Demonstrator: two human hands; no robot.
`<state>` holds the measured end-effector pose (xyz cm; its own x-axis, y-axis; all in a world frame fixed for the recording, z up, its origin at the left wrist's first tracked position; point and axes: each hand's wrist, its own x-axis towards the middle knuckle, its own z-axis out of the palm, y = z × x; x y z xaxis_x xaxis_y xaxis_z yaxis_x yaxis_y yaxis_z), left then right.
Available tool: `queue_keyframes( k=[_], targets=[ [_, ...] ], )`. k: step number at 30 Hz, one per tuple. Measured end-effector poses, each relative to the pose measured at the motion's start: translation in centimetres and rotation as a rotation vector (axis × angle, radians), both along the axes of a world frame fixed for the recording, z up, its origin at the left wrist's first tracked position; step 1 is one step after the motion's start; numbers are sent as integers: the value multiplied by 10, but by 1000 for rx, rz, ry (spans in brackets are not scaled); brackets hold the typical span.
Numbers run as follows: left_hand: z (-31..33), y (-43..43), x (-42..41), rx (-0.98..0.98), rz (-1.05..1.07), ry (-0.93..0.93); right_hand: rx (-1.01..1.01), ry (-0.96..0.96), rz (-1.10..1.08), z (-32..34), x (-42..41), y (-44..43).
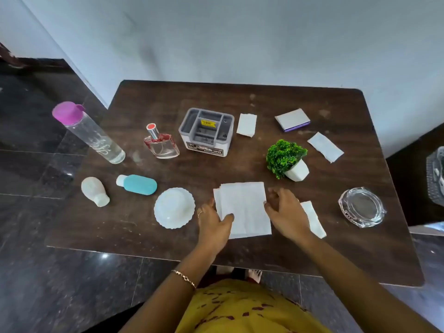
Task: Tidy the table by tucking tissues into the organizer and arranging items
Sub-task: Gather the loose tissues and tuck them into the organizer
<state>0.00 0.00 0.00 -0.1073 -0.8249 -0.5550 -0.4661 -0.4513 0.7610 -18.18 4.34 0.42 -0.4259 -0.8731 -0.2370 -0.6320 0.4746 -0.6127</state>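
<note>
A large white tissue (245, 207) lies flat near the front of the brown table (144, 236). My left hand (212, 224) pinches its left edge, thumb on top. My right hand (287, 212) hovers at its right edge, fingers spread and fingertips touching the paper. The grey and white organizer (206, 132) stands behind, its compartments showing no tissue. One folded tissue (246, 124) lies just right of the organizer. Another tissue (325, 147) is at the far right. A third tissue (314, 221) is partly hidden under my right hand.
On the left are a clear water bottle with a pink cap (89, 132), a perfume bottle (161, 144), a teal bottle (138, 184), a small white bottle (95, 191) and a white scalloped bowl (174, 207). On the right are a potted plant (287, 158), a pad (292, 120) and a glass ashtray (361, 207).
</note>
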Motion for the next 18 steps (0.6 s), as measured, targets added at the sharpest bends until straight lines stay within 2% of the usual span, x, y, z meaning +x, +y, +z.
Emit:
queue_keyframes(
  k=[7, 13, 18],
  targets=[
    [3, -9, -9, 56, 168, 62, 64, -67, -21, -15, 2, 3],
    [5, -12, -15, 150, 309, 195, -8, -254, -112, -20, 3, -4],
    [2, -17, -11, 200, 289, 233, -26, -376, -150, -22, 3, -7]
  ],
)
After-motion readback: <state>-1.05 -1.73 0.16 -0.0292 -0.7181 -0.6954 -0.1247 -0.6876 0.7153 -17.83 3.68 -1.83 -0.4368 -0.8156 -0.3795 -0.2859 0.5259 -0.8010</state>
